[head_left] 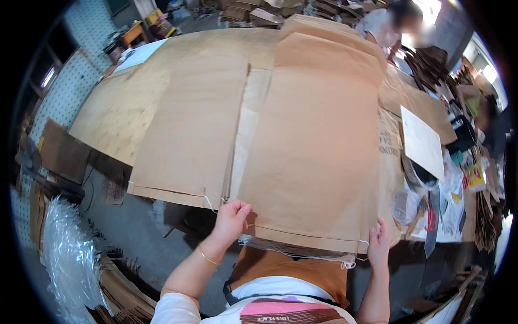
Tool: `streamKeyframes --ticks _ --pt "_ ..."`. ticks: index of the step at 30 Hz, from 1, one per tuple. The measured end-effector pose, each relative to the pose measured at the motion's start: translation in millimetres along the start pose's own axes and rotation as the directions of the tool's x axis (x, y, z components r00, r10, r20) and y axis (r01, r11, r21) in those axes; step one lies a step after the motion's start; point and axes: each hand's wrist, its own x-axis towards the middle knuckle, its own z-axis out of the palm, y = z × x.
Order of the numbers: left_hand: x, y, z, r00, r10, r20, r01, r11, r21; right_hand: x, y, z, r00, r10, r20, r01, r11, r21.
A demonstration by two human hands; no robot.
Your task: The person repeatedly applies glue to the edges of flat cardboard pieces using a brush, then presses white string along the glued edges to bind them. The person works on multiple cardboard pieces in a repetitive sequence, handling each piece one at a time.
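A large brown paper bag [318,146] tops a pile at the near edge of the worktop [118,119], beside another flat brown bag [189,119] — left hand [231,220] and right hand [379,241] are at its lower corners, though whether their fingers clamp paper I cannot tell.

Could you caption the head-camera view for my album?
Left hand and right hand at the near corners of a brown paper sack.

A wide, pale wooden tabletop [116,116] carries a large stack of brown paper sacks [318,140], a second brown paper stack [186,129] left of it, and a pale-blue rectangular sheet [141,55] at the far-left edge.
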Motion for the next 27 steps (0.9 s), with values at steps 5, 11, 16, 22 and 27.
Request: streamKeyframes --ticks 5,11,16,22,27 --pt "5.7 -20.0 -36.4 0.880 0.430 -0.204 -0.326 0.857 0.399 14.7 -14.6 43.7 0.991 -0.131 0.005 0.125 0.959 0.253" --pt "12.3 -10.2 -60.1 0.915 0.357 -0.190 -0.212 0.823 0.527 21.0 -36.7 58.6 0.996 -0.059 0.072 0.036 0.956 0.291" --pt "-5.8 6.8 -119.4 0.527 0.821 -0.221 -0.325 0.435 0.840 13.2 -76.4 113.6 0.927 -0.338 0.163 0.340 0.940 0.016" --pt "45.8 -8.1 -317.7 0.544 0.637 -0.547 -0.228 0.739 0.635 23.4 -179.1 278.8 0.785 -0.264 0.560 -0.035 0.884 0.465" --pt "74.4 -27.6 -370.9 0.709 0.484 -0.513 -0.083 0.780 0.620 12.1 -187.3 347.7 0.889 -0.198 0.414 0.114 0.969 0.219"
